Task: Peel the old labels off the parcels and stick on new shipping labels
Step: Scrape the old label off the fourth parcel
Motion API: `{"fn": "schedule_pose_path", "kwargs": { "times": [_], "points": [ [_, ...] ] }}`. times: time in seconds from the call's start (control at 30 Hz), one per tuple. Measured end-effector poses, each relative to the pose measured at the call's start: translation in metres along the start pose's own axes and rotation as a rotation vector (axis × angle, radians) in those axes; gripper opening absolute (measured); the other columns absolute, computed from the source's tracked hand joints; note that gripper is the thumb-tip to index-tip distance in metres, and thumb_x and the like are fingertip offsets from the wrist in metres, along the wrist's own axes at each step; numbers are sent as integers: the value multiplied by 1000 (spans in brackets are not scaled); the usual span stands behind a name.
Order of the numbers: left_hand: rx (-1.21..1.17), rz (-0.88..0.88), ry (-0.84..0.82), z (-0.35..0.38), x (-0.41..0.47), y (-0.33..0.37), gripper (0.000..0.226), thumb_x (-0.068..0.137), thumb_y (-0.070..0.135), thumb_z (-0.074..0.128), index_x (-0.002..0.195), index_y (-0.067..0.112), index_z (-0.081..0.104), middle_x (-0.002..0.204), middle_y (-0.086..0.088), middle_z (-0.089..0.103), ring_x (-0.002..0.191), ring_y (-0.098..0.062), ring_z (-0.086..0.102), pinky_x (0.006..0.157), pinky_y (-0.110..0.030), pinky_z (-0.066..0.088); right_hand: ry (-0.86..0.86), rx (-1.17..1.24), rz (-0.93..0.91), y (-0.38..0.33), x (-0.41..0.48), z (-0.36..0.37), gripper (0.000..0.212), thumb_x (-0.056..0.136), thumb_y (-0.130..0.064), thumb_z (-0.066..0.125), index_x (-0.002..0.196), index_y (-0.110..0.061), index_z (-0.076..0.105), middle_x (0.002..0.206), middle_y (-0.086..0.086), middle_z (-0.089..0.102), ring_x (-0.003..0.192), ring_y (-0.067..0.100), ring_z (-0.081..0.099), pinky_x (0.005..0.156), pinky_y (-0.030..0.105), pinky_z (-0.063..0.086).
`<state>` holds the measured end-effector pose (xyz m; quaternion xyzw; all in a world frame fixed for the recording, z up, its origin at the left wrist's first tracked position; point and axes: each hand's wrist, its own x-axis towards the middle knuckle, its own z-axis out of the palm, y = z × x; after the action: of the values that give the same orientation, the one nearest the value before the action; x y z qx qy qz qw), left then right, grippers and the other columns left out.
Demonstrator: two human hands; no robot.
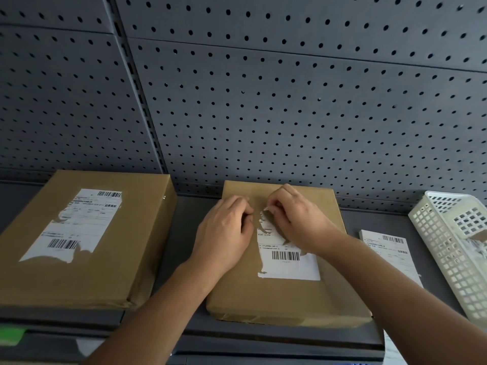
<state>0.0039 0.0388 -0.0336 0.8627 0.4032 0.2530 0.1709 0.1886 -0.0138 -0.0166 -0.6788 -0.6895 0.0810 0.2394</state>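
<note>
Head view: a brown paper-wrapped parcel (276,293) lies flat on a dark shelf (189,219), in the middle of the frame, with both hands on its upper half. The old label (287,262) on it is partly torn away. Its lower part, with a barcode, lies flat on the wrap, while the upper part is ragged and largely covered by the hands.

The right hand (297,222) has its fingers curled, and thumb and fingertips pinch a small lifted scrap of that label at its top edge. The left hand (224,233) rests on the parcel just beside the label's left edge with its fingers bent inward. Its fingertips are tucked out of sight, so I cannot tell whether they hold any paper or only press on the wrap.

A second parcel (79,259) sits well to the left, and its torn label (79,222) has pieces missing from the left side and the bottom. To the right of the middle parcel lies a stack of fresh labels (390,251), its near end hidden behind the right forearm. Beyond it a white plastic basket (453,246) is cut off by the frame edge, and its contents are hard to make out. The print on every label is too small to read. A grey pegboard (290,101) fills the background.
</note>
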Motion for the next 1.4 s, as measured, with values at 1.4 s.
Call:
{"fn": "schedule_pose_path", "kwargs": {
  "times": [1.4],
  "points": [
    [11, 0, -2, 1, 0, -1, 6, 95, 23, 60, 101, 21, 61, 127, 11, 60, 113, -10, 55, 83, -20, 38, -80, -35, -60, -1, -1, -7, 12, 90, -30, 69, 100, -25, 72, 98, -14, 57, 78, 6, 58, 68, 34, 55]
  ]
}}
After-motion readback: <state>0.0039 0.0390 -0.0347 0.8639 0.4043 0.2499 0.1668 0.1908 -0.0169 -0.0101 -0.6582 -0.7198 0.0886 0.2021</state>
